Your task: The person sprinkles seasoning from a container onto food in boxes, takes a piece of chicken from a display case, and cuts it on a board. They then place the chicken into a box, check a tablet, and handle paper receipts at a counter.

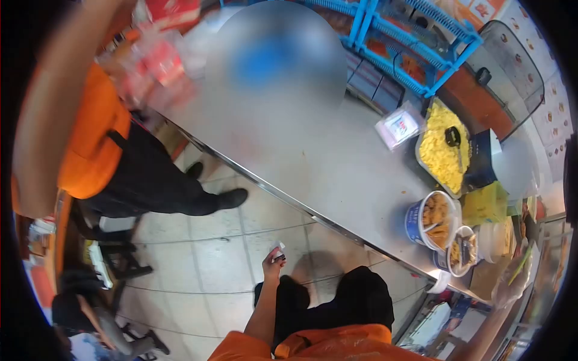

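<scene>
Low over the floor, my left hand (273, 263) is closed around a small white-and-dark object (279, 254) whose kind I cannot make out. My right hand (510, 284), in a clear plastic glove, reaches out at the far right. A thin yellow-green strip (519, 268) shows at its fingers, which are partly blurred. Nearest to that hand are a blue-and-white paper tub (442, 262) with wrapped contents and a larger tub (415, 222) holding brown food and a white utensil handle.
A steel table (313, 162) bears a tray of yellow crumbled food (442, 150), a plastic packet (398, 126) and blue racks (409, 42). At left stands a co-worker in an orange shirt (99, 132). Stools (123, 262) stand on the tiled floor.
</scene>
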### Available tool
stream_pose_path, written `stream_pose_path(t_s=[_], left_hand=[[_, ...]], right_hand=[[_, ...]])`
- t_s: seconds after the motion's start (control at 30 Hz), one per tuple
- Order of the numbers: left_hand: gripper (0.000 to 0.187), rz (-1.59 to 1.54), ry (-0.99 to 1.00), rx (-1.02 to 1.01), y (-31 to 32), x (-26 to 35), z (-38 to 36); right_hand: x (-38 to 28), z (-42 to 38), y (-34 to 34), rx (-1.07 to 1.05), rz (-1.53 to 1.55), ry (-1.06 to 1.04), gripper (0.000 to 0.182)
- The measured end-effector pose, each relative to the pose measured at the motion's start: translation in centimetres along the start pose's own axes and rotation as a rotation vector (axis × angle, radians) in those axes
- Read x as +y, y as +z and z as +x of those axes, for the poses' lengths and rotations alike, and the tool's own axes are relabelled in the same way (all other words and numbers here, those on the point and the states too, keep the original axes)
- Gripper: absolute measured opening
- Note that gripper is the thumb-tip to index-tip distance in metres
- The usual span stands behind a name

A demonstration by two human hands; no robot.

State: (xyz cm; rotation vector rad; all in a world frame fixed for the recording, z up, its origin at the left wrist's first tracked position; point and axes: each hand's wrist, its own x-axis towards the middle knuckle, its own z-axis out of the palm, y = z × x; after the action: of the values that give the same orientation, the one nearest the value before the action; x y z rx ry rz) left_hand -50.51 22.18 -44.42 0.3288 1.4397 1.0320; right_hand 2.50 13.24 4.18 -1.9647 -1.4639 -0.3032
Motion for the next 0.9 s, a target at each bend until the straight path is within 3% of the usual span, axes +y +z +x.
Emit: stream_pose_path(t_s=[0.07, 0.13, 0.17, 0.23, 0.27, 0.3, 0.4, 0.5, 0.53, 0.57, 0.6, 0.7, 0.73, 0.8, 0.83, 0.9], left_hand=[[0.038, 0.020, 0.159, -0.027, -0.4, 11.9, -7.4], [0.037, 0.186, 0.395, -0.071, -0.4, 21.7, -11.3], [0.038, 0.342, 0.562, -0.109, 0.0, 26.4, -12.4], [0.027, 0.622, 0.816, -0.061, 3.5, 37.7, -15.4], [0.029, 0.585, 1.041, -0.030, 4.9, 41.5, -15.0], [0.034, 0.610, 1.183, 0.000, 6.3, 45.4, -14.5], [0.043, 0.588, 1.384, 0.056, 10.4, 53.0, -12.1], [0.047, 0.624, 1.381, 0.128, 13.8, 55.8, -9.2], [0.047, 0.646, 1.355, 0.105, 14.2, 55.5, -6.4], [0.046, 0.553, 1.221, 0.062, 14.1, 54.4, -2.5], [0.046, 0.466, 1.084, 0.027, 13.4, 53.0, 1.5], [0.053, 1.428, 1.246, 0.296, 10.0, 49.3, 10.1], [0.053, 1.460, 1.227, 0.264, 9.4, 49.2, 10.9], [0.060, 1.455, 0.976, 0.441, 10.3, 50.5, 11.0], [0.069, 1.547, 0.990, 0.484, 10.1, 50.8, 11.7], [0.076, 1.429, 1.037, 0.508, 12.6, 52.3, 10.8]], right_hand=[[-3.5, 2.2, -0.4, 0.009, 0.157, -0.024, 0.045], [-6.3, 4.5, -1.9, 0.312, 1.038, 0.806, 0.040], [-6.2, 5.3, -2.5, -0.078, 1.455, 0.588, 0.033], [-15.1, 8.7, -1.4, 0.321, 1.321, 0.867, 0.025], [-16.3, 9.5, -1.4, 0.325, 1.321, 0.869, 0.023], [-15.6, 9.6, -1.9, 0.170, 1.378, 0.821, 0.021], [-16.1, 11.5, -1.4, 0.263, 1.337, 0.864, 0.018], [-16.9, 12.9, 0.7, 0.393, 1.316, 0.935, 0.020], [-15.2, 12.8, 1.4, 0.248, 1.387, 0.828, 0.028], [-14.2, 13.1, 2.4, 0.100, 1.458, 0.717, 0.036], [-15.4, 14.4, 4.3, 0.252, 1.421, 0.788, 0.040], [-16.1, 18.3, 9.4, 0.252, 1.386, 0.805, 0.045], [-14.6, 18.6, 10.3, 0.091, 1.517, 0.780, 0.046], [-15.1, 20.7, 13.0, 0.109, 1.453, 0.843, 0.046], [-15.4, 21.9, 14.3, 0.114, 1.409, 0.860, 0.047], [-15.7, 23.7, 17.0, 0.187, 1.305, 0.927, 0.047]])
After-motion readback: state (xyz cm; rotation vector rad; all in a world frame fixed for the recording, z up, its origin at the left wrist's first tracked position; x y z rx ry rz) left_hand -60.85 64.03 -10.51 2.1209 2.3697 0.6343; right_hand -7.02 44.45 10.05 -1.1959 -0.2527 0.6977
